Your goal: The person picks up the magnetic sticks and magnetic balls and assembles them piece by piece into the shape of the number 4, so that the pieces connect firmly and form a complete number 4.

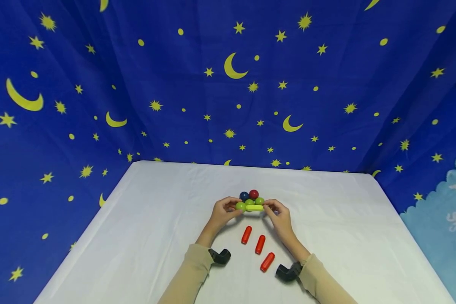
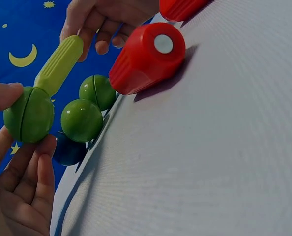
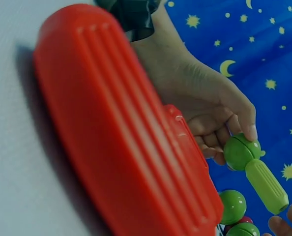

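Observation:
My left hand (image 1: 222,211) pinches a green ball (image 2: 29,115) between thumb and fingers. A yellow-green ribbed rod (image 1: 254,207) extends from this ball towards the right. At the rod's free end are the fingertips of my right hand (image 1: 280,215), loosely bent, with the whole rod showing. Just behind the rod, two more green balls (image 1: 249,203) sit near a dark blue ball (image 1: 244,196) and a dark red ball (image 1: 253,194). In the right wrist view, the left thumb presses on top of the held ball (image 3: 242,151), and the right fingertips (image 3: 278,225) show only at the corner.
Three red ribbed rods lie between my forearms: a far one (image 1: 246,234), a middle one (image 1: 260,244) and a near one (image 1: 267,261). A pale disc shows in one rod's end (image 2: 163,44). A white cloth covers the table (image 1: 167,236); a blue starry curtain (image 1: 197,93) hangs behind.

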Demonstrator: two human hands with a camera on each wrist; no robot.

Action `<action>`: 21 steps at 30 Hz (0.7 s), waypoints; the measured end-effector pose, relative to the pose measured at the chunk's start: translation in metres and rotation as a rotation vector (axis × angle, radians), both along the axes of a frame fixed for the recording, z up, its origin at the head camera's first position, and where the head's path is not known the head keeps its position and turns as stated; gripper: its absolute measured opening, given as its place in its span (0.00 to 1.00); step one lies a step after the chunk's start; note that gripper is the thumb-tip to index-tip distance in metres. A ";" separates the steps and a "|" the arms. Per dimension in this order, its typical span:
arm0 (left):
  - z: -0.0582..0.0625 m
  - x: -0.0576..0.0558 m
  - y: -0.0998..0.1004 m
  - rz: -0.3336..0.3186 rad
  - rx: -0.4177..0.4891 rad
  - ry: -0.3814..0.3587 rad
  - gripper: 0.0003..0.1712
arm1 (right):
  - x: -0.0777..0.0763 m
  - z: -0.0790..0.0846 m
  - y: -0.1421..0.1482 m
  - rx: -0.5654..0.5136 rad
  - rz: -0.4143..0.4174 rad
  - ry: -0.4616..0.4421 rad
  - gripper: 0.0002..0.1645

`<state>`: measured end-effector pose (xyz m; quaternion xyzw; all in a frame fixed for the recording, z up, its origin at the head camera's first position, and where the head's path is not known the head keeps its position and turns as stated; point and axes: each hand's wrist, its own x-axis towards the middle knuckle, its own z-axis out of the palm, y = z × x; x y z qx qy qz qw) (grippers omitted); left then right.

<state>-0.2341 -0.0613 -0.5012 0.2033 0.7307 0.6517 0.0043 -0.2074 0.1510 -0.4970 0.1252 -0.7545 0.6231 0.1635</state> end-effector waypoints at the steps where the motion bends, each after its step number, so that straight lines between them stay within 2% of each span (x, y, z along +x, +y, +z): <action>1: -0.001 0.000 0.000 0.003 0.013 0.002 0.20 | -0.001 0.000 0.000 -0.008 -0.009 -0.002 0.09; 6: -0.002 -0.001 0.001 0.006 0.053 0.003 0.19 | -0.005 -0.001 0.002 -0.011 -0.059 -0.001 0.08; 12: -0.001 -0.001 0.001 0.001 0.054 0.010 0.20 | -0.012 -0.002 0.006 0.034 -0.092 0.016 0.09; 21: 0.000 0.000 0.000 0.007 0.043 -0.003 0.20 | -0.021 0.000 0.006 0.101 -0.011 0.029 0.16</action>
